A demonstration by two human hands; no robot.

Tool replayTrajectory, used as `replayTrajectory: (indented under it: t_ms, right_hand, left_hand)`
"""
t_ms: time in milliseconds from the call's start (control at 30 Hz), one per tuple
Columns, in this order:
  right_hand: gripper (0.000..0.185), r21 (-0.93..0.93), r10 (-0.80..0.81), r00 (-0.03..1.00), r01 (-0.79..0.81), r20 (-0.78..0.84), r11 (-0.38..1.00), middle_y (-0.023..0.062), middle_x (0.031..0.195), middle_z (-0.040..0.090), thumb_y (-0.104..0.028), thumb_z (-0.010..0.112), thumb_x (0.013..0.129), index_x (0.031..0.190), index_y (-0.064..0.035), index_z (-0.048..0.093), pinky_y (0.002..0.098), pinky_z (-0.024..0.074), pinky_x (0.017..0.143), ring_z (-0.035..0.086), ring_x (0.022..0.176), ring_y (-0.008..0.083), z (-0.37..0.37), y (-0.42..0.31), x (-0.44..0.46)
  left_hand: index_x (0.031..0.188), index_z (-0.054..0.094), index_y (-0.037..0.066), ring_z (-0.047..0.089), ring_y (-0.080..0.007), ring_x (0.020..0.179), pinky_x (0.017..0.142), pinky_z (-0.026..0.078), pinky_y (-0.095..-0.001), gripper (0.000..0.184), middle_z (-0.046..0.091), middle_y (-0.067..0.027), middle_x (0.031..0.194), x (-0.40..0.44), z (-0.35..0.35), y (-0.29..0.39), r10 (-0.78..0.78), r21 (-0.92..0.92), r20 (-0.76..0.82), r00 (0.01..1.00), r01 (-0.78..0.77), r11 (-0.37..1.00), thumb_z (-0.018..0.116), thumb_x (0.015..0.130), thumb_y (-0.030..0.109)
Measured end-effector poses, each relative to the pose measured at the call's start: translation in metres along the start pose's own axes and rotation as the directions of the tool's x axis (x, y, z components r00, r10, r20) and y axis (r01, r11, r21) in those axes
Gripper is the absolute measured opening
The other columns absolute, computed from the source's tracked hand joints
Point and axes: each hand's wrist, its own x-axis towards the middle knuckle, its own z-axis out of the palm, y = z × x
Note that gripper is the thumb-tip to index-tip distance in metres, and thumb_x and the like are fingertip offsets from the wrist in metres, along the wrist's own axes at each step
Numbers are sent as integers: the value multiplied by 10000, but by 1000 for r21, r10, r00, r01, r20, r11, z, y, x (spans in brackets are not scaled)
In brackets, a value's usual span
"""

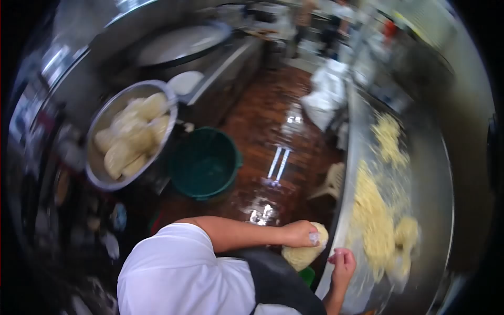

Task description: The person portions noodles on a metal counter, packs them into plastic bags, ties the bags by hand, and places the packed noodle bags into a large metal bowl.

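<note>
My left hand (302, 233) is closed around the gathered neck of a clear plastic bag (304, 255) filled with pale yellow shreds. The bag hangs beside the rim of a metal table, near my dark apron. My right hand (344, 261) is over the table's near edge, just right of the bag and apart from it. Its fingers are loosely bent, and I see nothing in them. Pale yellow shreds (373, 220) lie heaped on the metal table (420, 184). A filled clear bag (405, 241) lies against the right side of that heap.
A metal basin (170, 123) holding several filled bags stands at left. Below its right side, a dark green tub (205, 165) sits on the wet, reddish floor (278, 121). A white sack (326, 89) and a pale stool (332, 181) stand beside the table. People (338, 18) are farther back.
</note>
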Motion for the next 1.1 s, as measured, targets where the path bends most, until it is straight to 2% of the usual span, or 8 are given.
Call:
replayTrajectory:
  t_ms: [200,333,367,500,567,767,867,1100]
  right_hand:
    - [94,-153,70,916,-9,396,988,5,748,600,-93,627,881,903,-2,629,199,454,597,541,650,60,123,-28,23]
    - [113,-277,54,874,94,483,956,-9,762,609,-103,652,858,896,4,652,197,432,595,510,646,44,180,-57,37]
    - [119,-293,45,863,122,503,948,-5,766,611,-105,654,856,901,5,653,201,437,601,515,652,47,187,-61,41]
    - [139,-351,42,847,173,529,920,18,784,623,-111,660,848,920,8,657,216,459,626,543,676,62,202,-69,44]
    - [146,-381,56,856,169,514,909,33,792,631,-118,663,846,925,5,659,225,470,637,564,689,75,200,-69,41]
    - [181,-386,46,924,113,379,916,95,832,663,-165,672,832,943,-22,666,274,503,657,637,722,158,163,-53,25]
    - [220,-401,25,964,86,264,912,108,828,660,-215,653,841,969,-36,661,299,506,652,634,699,191,130,-36,12]
    - [240,-277,147,989,-150,-29,949,67,779,652,-246,665,838,961,-39,662,277,485,634,592,663,142,21,18,-36]
  left_hand:
    - [773,661,29,644,-210,641,605,509,-360,289,664,-122,715,-132,-170,-64,-336,-69,-687,644,403,913,715,773,313]
    - [694,615,32,553,-162,503,503,454,-339,304,598,-74,568,-208,-293,-86,-104,-108,-994,-31,251,962,744,765,298]
    - [627,562,69,525,-120,499,473,416,-297,316,540,-36,537,-219,-319,-36,-364,-386,-913,-185,102,917,727,791,283]
    - [954,557,52,554,-81,706,568,423,-228,238,589,-19,810,-245,-386,-23,-120,-66,-950,-289,-189,980,655,860,248]
    - [1116,520,35,558,-86,776,613,432,-227,354,589,-24,910,-223,-394,-22,-70,4,-962,-263,-271,963,647,866,249]
    - [1168,523,28,559,-81,812,655,436,-220,378,598,-17,948,-93,-311,-35,-332,-428,-810,483,-102,898,642,871,229]
    - [1189,523,35,573,-103,830,708,458,-240,358,612,-46,1017,-35,-247,-43,-237,-361,-586,775,12,933,617,883,195]
    - [1078,586,10,553,-83,816,747,461,-245,258,616,-18,934,62,-107,5,-22,-20,30,999,23,1000,656,852,113]
